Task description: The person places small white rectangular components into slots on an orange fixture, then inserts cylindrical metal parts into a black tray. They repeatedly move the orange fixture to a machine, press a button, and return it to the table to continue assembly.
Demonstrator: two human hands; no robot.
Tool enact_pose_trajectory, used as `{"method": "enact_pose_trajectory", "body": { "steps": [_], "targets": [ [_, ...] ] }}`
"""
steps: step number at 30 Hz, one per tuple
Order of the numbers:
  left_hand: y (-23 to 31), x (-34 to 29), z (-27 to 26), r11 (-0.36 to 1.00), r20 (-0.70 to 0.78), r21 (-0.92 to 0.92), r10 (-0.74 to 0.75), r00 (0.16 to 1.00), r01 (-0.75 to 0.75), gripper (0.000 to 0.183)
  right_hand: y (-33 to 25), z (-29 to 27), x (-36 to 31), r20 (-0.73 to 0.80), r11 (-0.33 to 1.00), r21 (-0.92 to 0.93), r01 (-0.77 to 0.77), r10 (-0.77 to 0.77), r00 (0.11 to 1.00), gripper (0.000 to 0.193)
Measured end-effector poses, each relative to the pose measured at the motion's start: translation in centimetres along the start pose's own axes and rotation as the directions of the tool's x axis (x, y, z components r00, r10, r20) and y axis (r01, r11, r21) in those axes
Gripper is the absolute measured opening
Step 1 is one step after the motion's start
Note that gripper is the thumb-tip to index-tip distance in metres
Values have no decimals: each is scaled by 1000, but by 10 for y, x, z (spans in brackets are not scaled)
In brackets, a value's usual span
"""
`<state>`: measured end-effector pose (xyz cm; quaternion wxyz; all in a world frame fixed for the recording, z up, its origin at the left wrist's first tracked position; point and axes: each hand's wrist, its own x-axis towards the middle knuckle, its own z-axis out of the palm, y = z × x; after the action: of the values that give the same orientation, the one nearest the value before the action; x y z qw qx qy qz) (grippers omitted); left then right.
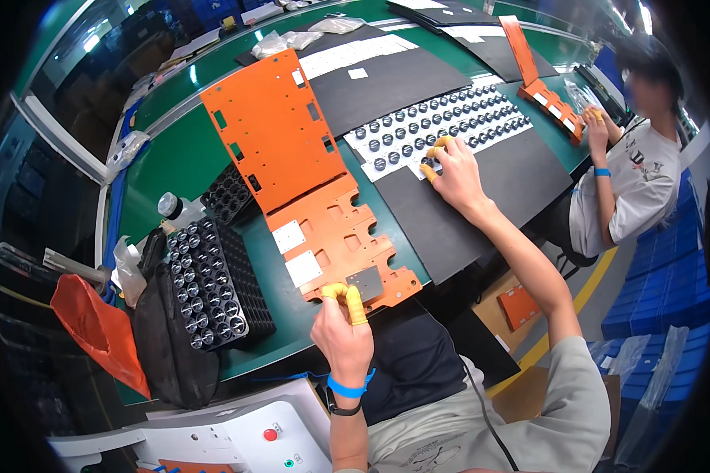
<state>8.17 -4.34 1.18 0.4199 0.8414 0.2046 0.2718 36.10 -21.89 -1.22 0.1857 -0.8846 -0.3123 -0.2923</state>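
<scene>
"At the near edge of the green-topped bench, what does the left hand occupy?"

"Its fingers, in yellow covers, are bent at the near edge of a large orange two-leaf fixture, just beside a flat grey square plate; whether they grasp either piece, I cannot tell; a bright blue band circles the wrist."

"Condition of the fixture?"

"It lies left of the right hand; the far leaf carries rectangular cut-outs; the near leaf has rounded notches along its right side, two white square plates near its left side, and the grey plate close to its front edge."

"And the right hand?"

"Reaching forward over white strips set with rows of round black parts; its thumb and a finger, likewise in yellow covers, curve about one black part at the near border of the rows; whether they are clenched on it, I cannot tell; a flat black sheet lies just below this hand."

"Surroundings?"

"To the left, a deep black tray bearing rows of shiny round pieces; at the far right, a co-worker in a pale shirt, hands near a second, smaller orange fixture."
</scene>
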Motion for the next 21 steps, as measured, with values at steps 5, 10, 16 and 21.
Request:
{"method": "enact_pose_trajectory", "body": {
  "steps": [5, 10, 16, 21],
  "targets": [
    [1, 0, -1, 1000, 7, 3, -17, 1000, 17, 14, -5, -6, 1, -19, 1000, -27, -6, 5, 1000, 27],
    [-6, -1, 7, 913, -87, -406, -67, 994, 26, 19, -65, -40, -7, -95, 913, 403, 56, -19, 995, 28],
    [8, 5, 4, -221, 572, -802, -18, 820, 555, 26, -147, -90, -34, 44, 625, 774, 102, -214, 976, 34],
    [10, 4, 14, -103, 613, -787, -23, 789, 608, 35, -157, -91, -37, 40, 591, 803, 77, -183, 982, 32]
  ]
}}
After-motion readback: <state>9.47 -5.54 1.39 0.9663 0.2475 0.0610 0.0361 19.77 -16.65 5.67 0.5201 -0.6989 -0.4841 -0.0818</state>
